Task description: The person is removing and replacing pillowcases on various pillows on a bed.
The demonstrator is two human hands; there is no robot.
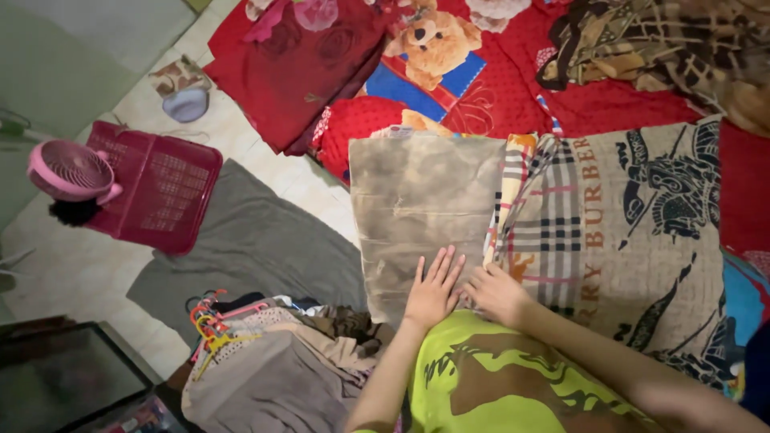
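Nearest, a lime-green garment [513, 385] with a brown print lies under both forearms. The left hand [433, 290] rests flat, its fingers spread slightly, palm down on the lower edge of a folded grey-brown cloth [421, 208]. Just beside it, the right hand [497, 295] is curled, fingers tucked at that cloth's right edge against a beige plaid fabric [618, 232]; I cannot tell whether it pinches anything. Left, a heap of clothes with hangers [257, 353], then a maroon plastic basket [156, 188] and 1 pink fan [70, 170]. Beyond, red bedding [513, 88].
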